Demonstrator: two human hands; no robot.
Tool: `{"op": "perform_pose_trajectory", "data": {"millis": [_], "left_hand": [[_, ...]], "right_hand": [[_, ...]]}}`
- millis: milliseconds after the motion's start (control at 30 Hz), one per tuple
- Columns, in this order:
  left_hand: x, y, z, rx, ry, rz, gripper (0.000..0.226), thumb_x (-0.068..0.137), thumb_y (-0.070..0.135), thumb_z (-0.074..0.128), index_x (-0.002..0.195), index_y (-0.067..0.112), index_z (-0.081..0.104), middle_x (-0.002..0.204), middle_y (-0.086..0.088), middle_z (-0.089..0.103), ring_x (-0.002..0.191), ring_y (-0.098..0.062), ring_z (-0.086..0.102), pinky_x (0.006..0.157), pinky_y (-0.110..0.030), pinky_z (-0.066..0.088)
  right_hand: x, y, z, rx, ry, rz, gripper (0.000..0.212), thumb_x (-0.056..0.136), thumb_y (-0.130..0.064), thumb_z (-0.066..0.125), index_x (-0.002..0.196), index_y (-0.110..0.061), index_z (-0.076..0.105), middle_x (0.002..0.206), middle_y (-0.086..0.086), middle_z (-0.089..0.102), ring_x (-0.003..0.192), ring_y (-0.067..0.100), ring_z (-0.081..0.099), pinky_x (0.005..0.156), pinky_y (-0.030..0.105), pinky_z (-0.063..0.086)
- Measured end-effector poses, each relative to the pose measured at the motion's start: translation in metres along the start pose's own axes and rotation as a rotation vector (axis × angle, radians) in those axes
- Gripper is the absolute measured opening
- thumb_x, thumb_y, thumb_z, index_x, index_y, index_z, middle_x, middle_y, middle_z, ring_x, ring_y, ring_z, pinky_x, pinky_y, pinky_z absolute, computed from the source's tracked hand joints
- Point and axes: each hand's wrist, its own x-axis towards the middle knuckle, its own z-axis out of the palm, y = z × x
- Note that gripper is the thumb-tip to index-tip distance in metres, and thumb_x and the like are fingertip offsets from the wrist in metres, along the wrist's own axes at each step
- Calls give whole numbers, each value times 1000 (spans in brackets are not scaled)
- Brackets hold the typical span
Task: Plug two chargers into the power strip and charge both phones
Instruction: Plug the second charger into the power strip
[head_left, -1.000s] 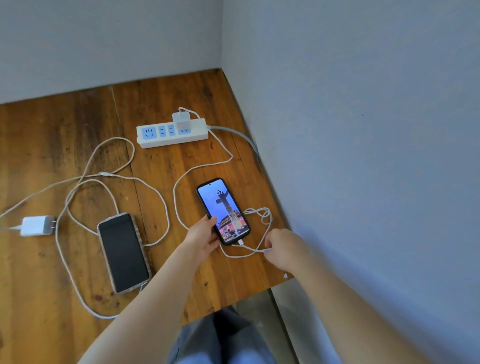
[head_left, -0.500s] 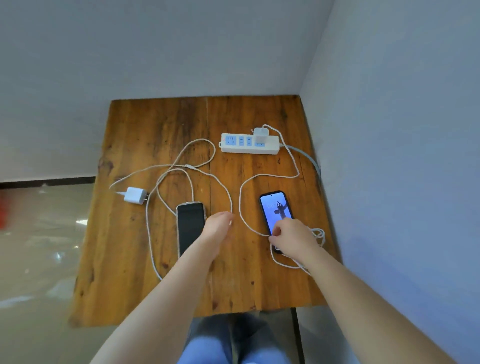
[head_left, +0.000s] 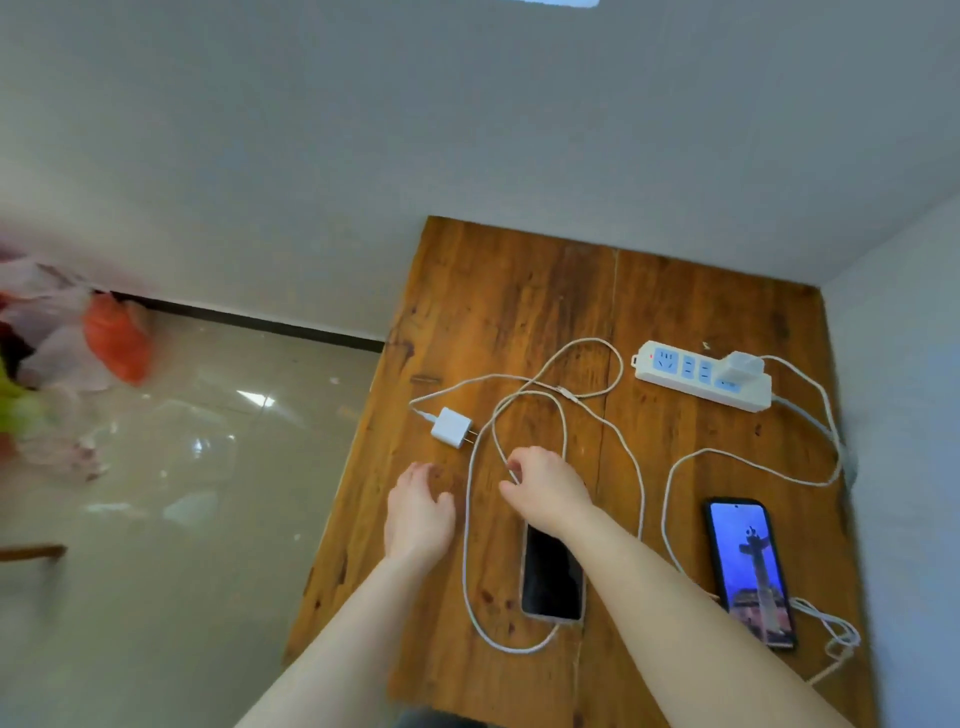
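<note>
A white power strip (head_left: 675, 382) lies at the back right of the wooden table (head_left: 519, 291), with one white charger (head_left: 742, 366) plugged into it. Its cable runs to a lit phone (head_left: 750, 566) lying at the right. A second white charger (head_left: 451, 427) lies loose near the table's left edge. Its long white cable (head_left: 470, 545) loops around a dark-screened phone (head_left: 550, 577). My right hand (head_left: 545, 486) covers that phone's top end, with thumb and fingers pinched on the cable. My left hand (head_left: 418, 512) hovers just below the loose charger, fingers spread, holding nothing.
The table stands in a corner, with grey walls behind it and to its right. Left of it is a glossy tiled floor (head_left: 208, 519). Blurred orange and white things (head_left: 111, 343) lie on the floor at the far left. Cable slack bunches beside the lit phone (head_left: 836, 639).
Both hands have moved left, away from the lit phone. My right hand left that phone and now sits over the dark phone's top. My left hand moved toward the loose charger. The view swung left.
</note>
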Motion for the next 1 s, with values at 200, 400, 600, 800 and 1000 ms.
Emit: {"op": "perform_pose_trajectory", "data": {"millis": [200, 400, 600, 800, 1000], "left_hand": [[20, -43, -17, 278, -228, 147, 64, 95, 22, 38, 153, 18, 10, 162, -1, -5, 147, -20, -6, 117, -33, 9], [25, -51, -26, 358, -367, 206, 68, 94, 18, 37, 153, 17, 1, 161, -2, -12, 147, -22, -10, 118, -37, 16], [34, -30, -33, 476, -488, 99, 72, 95, 25, 42, 153, 16, 1, 160, -5, -13, 147, -25, -5, 117, -45, 21], [10, 39, 2, 340, -311, 193, 62, 94, 29, 46, 151, 20, 21, 160, -9, 14, 146, -28, 15, 114, -43, 28], [-25, 114, 71, 328, -374, 473, 66, 94, 27, 47, 152, 26, 16, 162, -4, 4, 148, -24, 3, 114, -41, 23]], "right_hand": [[49, -54, 34, -53, 96, -38, 63, 86, -29, 65, 139, -19, 32, 136, 4, 43, 120, 23, 49, 93, 36, 49], [74, -71, 48, -265, 115, -47, 47, 88, -32, 61, 129, -14, 44, 124, 8, 51, 110, 25, 52, 85, 34, 49], [84, -72, 27, -116, 49, 9, 47, 87, -38, 59, 123, -8, 51, 122, 10, 55, 113, 27, 50, 92, 38, 45], [56, -47, -30, 412, 151, 165, 46, 66, -44, 66, 103, -21, 54, 101, -2, 61, 91, 18, 61, 80, 40, 56], [26, 33, -105, 501, 321, 179, 57, 66, -48, 67, 115, -28, 48, 101, -9, 56, 88, 11, 58, 62, 19, 47]]}}
